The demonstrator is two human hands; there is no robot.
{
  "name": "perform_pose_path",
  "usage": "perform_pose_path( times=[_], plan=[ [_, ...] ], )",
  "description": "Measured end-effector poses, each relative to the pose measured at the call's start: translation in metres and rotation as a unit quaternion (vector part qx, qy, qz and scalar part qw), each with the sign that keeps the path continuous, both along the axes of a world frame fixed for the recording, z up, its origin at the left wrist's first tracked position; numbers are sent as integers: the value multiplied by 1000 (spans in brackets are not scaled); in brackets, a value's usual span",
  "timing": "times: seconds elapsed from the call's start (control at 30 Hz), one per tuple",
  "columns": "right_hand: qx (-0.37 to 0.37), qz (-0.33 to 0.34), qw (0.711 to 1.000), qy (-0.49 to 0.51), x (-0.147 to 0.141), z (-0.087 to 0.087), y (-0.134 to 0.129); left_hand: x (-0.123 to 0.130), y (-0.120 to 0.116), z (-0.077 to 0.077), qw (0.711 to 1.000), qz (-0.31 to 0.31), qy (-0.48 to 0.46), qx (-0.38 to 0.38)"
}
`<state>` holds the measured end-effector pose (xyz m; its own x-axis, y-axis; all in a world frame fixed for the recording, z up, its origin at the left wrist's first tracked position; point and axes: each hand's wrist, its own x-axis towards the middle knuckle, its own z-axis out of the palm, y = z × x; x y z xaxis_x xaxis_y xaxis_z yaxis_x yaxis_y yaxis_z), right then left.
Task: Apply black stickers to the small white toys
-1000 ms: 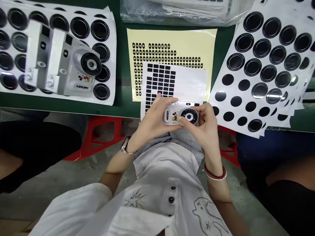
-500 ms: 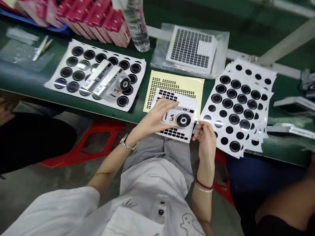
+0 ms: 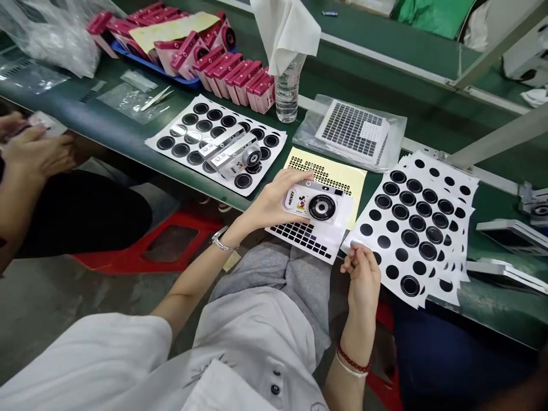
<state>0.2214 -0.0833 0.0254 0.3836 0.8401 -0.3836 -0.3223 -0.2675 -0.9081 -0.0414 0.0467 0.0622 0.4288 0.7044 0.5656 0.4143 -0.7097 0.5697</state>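
White plastic Mickey Mouse camera (image 3: pixel 310 202) sits near the middle of the frame, lens facing up, gripped by the person's left hand (image 3: pixel 272 200), whose fingers curl over its upper edge. Beneath it lies a white sheet of black rectangular stickers (image 3: pixel 299 237), overlapping a cream backing sheet (image 3: pixel 329 174) printed with rows of small black rings. The right hand (image 3: pixel 363 279) is just below and to the right, its fingers bunched at the lower-left corner of a stack of sheets with black round stickers (image 3: pixel 445 188); whether they pinch that corner cannot be told. Left of centre, two more white cameras (image 3: pixel 229 149) lie on a sheet of black rings (image 3: pixel 171 123). Along the top stand pink cameras on a blue tray (image 3: pixel 180 57), a water bottle (image 3: pixel 286 97) and tweezers (image 3: pixel 156 98), all on the green counter (image 3: pixel 98 105). A co-worker's hands (image 3: pixel 36 151) show at the far left.
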Motion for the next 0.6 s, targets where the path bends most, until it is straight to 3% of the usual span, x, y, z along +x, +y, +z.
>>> perform_pose_path(
  times=[0.17,0.6],
  plan=[
    [16,35,999,-15,-6,-1,-1,0,-7,3,1000,-18,-17,18],
    [-2,56,998,-39,-11,1,-11,-9,-6,-1,999,25,23,4]
  ],
)
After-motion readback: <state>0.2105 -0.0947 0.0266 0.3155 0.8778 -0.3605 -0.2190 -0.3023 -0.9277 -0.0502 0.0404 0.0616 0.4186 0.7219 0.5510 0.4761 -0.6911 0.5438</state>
